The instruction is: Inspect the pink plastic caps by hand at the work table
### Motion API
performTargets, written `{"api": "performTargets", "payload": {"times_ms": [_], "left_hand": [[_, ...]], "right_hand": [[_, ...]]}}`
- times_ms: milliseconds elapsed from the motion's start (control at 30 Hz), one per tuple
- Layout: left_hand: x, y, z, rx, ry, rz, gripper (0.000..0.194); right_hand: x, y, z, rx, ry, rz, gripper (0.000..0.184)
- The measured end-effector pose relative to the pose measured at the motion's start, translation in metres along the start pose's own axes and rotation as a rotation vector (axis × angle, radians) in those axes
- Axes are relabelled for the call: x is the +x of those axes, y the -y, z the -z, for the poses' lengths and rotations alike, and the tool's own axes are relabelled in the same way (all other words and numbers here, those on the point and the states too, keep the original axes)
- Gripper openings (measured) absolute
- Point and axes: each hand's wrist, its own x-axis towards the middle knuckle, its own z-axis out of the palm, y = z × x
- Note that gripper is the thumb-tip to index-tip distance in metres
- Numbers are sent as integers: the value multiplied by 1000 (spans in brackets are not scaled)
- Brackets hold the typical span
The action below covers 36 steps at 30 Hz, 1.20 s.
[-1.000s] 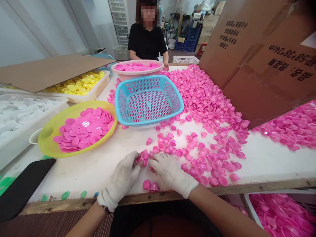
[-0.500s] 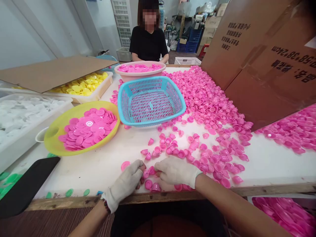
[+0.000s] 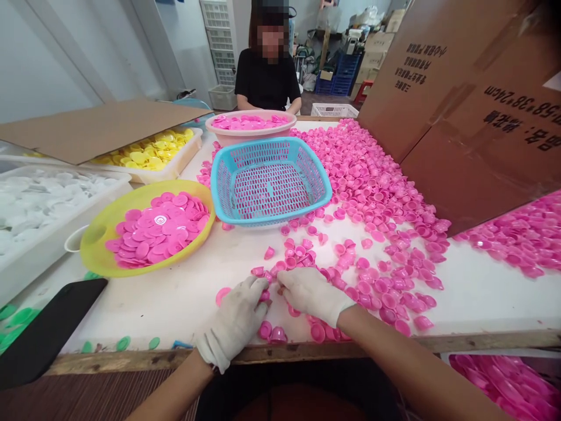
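My left hand [image 3: 236,321], in a whitish glove with bare fingertips, is curled around small pink plastic cups [image 3: 265,296] near the table's front edge. Just right of it, my gloved right hand [image 3: 313,297] has its fingers bent together at the edge of the loose cups; what lies under those fingertips is hidden. Two pink cups [image 3: 277,335] rest below my left fingers. A flat pink disc [image 3: 222,296] lies partly behind my left hand. Beyond both hands, a scatter of pink cups [image 3: 302,251] reaches towards the blue basket [image 3: 272,217].
At left stands a yellow bowl [image 3: 97,260] of pink discs, beside white trays [image 3: 65,234] and a black phone-like slab [image 3: 52,330]. A big cardboard box [image 3: 473,146] leans over the pink pile at right. Across the table sits a person [image 3: 268,76] behind a pink basin [image 3: 249,135].
Both hands have moved slightly away from the table edge, the left also a little to the right. Fingers remain bent close to the pink cups.
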Motion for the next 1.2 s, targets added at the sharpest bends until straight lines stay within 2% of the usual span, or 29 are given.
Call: {"api": "performTargets", "payload": {"times_ms": [67, 133, 200, 333, 400, 467, 567, 667, 733, 800, 967, 1033, 1100, 1200], "left_hand": [[4, 0, 0, -98, 1, 56, 15], [7, 0, 4, -233, 53, 112, 14], [8, 0, 9, -304, 113, 138, 14], [6, 4, 14, -226, 73, 70, 13], [3, 8, 12, -194, 28, 21, 15], [1, 12, 11, -151, -37, 2, 15], [7, 11, 8, -40, -125, -41, 13], [20, 4, 5, 146, -70, -99, 14], [28, 0, 4, 251, -28, -119, 16], [32, -1, 4, 251, -43, -103, 19], [29, 8, 11, -70, -63, -2, 15], [25, 8, 9, -21, -43, -73, 18], [20, 5, 1, 145, -25, -202, 23], [14, -2, -9, 311, 5, -361, 22]], "right_hand": [[-1, 1, -5, -5, -136, -27, 19], [1, 2, -9, -21, -247, -39, 21], [6, 4, -14, -66, -272, -24, 21], [14, 6, -20, -83, -236, -32, 14], [13, 0, -22, 65, -228, -16, 14], [9, -9, -21, 302, -193, 84, 16], [5, -22, -19, 585, -64, 231, 20], [7, -30, -19, 688, 58, 241, 26], [8, -31, -18, 649, 91, 199, 31], [6, -32, -15, 548, 79, 163, 30], [-3, -29, -8, 328, -98, 76, 18], [1, -23, -7, 197, -191, 5, 20], [11, -14, -9, 73, -249, -88, 23], [25, -3, -11, 13, -220, -189, 27]]}}
